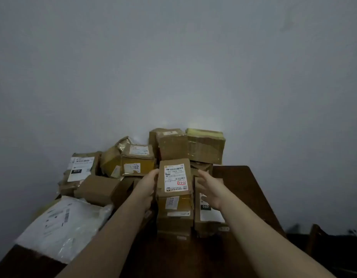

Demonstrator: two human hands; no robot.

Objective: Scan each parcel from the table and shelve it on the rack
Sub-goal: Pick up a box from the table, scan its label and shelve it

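1. Parcel (175, 178): a small closed cardboard box with a white label marked "3-3-2". It sits atop a stack of boxes (174, 219) mid-table (243, 181), in front of the pile along the back edge.
2. Left hand (147, 185): grips the parcel's left edge.
3. Right hand (210, 189): fingers straight, grasping nothing, just beside the parcel's right edge; contact cannot be told.
4. White plastic bag (63, 223): lies at the table's left edge.
5. All boxes closed; contents hidden.

wall (173, 57): plain grey | table (243, 187): dark wood | light: dim
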